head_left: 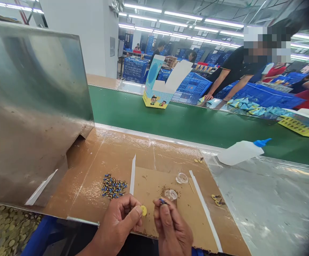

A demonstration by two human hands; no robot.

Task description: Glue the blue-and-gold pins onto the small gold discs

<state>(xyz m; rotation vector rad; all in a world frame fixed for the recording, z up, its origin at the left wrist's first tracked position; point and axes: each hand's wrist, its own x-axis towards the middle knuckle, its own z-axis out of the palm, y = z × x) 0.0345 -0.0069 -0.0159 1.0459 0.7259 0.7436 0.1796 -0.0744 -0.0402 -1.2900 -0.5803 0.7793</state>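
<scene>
My left hand (pixel 117 224) pinches a flat yellow disc (pixel 144 210) between thumb and fingers. My right hand (pixel 172 231) holds a tiny blue-and-gold figure (pixel 163 201) at its fingertips, close to the disc but apart from it. A heap of similar figures (pixel 113 186) lies on the cardboard work board (pixel 149 181) to the left of my hands. Two clear plastic caps (pixel 182 177) (pixel 170 194) sit just beyond my right hand, one with brown specks around it. A few assembled gold pieces (pixel 217 201) rest to the right.
A steel hopper (pixel 32 113) rises at the left, above a bin of gold discs (pixel 5 224). A white glue bottle with a blue nozzle (pixel 241 151) lies beyond the board, on a green conveyor belt (pixel 170 117) carrying an open printed box (pixel 157 83). Co-workers stand across it.
</scene>
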